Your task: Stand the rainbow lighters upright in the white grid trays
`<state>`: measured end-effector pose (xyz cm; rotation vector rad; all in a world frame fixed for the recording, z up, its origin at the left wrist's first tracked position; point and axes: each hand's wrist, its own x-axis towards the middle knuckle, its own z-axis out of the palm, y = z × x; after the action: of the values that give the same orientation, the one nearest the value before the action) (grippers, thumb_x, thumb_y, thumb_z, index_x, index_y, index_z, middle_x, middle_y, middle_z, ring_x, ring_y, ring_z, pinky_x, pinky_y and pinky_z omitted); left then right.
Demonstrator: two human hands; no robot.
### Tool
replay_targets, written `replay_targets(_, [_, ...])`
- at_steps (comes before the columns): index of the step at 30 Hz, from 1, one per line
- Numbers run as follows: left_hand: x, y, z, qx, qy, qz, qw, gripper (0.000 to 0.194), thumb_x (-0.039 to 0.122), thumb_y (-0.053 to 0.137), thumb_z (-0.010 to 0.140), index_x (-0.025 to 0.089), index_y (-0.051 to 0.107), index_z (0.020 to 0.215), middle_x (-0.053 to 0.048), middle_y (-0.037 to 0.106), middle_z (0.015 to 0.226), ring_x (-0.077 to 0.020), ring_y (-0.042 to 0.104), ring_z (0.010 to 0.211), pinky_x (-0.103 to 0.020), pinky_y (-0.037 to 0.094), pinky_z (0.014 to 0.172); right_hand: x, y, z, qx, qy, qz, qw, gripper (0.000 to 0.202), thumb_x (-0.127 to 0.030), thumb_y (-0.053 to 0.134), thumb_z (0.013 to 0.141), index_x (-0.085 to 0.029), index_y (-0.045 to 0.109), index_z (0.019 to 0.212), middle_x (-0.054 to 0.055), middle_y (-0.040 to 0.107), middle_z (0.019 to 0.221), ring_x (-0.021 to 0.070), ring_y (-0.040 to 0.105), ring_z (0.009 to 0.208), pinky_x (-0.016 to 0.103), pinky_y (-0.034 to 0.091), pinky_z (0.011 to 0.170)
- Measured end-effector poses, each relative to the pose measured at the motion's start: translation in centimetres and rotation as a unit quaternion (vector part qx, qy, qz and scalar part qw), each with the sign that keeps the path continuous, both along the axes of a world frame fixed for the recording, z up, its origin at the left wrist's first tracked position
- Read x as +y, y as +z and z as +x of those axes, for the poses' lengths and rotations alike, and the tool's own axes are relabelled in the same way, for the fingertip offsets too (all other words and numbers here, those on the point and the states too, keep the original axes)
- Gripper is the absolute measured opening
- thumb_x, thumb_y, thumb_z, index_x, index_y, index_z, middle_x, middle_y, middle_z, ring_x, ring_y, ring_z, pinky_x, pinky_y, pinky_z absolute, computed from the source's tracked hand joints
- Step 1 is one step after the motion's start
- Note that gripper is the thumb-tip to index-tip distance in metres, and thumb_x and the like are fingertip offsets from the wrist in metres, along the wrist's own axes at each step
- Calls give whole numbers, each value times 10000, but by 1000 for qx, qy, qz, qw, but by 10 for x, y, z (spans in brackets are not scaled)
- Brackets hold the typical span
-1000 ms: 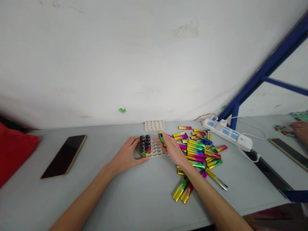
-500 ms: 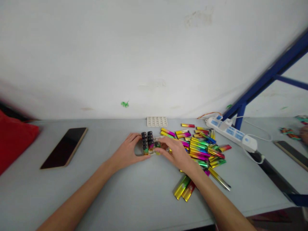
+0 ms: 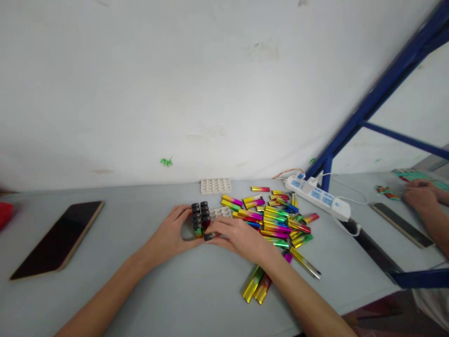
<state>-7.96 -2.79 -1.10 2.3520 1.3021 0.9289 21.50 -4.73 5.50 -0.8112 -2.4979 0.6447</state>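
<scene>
A white tray with rows of holes (image 3: 223, 212) lies on the table, its left part filled with upright lighters with black tops (image 3: 196, 219) in two rows. Around that left end curls my left hand (image 3: 167, 236), fingers behind and thumb in front. My right hand (image 3: 238, 236) pinches one lighter (image 3: 209, 237) by its black top at the front of the rows; its body is mostly hidden by fingers. Beside my right hand spreads a loose pile of shiny lighters (image 3: 277, 223) in yellow, green, red, purple and blue.
Another white holed tray (image 3: 215, 186) lies near the wall. A phone (image 3: 58, 238) rests at left, a red item (image 3: 5, 214) beyond it. Right stand a power strip (image 3: 317, 196), a blue metal frame (image 3: 365, 110), a second phone (image 3: 401, 224) and another person's hands (image 3: 423, 194).
My right hand has moved from over the tray's middle to the front of the rows, with a lighter in it. My left hand stays at the left end. The view has swung right.
</scene>
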Motion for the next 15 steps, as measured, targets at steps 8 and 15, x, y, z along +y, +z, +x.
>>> replay_targets(8, [1,-4,-2,13,12,3,1000,648,648,998,897,272,784,1379,-132,844,1429,-418,813,1353,-614,695,1248,0,0,-18,-132,-113,39,984,326,-477,770,1240,-180,853,1133,121,894,1061,276,868,980,323,618,840])
replay_targets(15, [-2,7,2,8,11,-19,1000,649,620,995,911,227,799,1388,-172,844,1448,-451,804,1389,-668,688,1260,17,-12,29,-13,-196,64,978,239,-370,746,1263,-229,861,1108,74,897,1046,247,835,952,339,609,905])
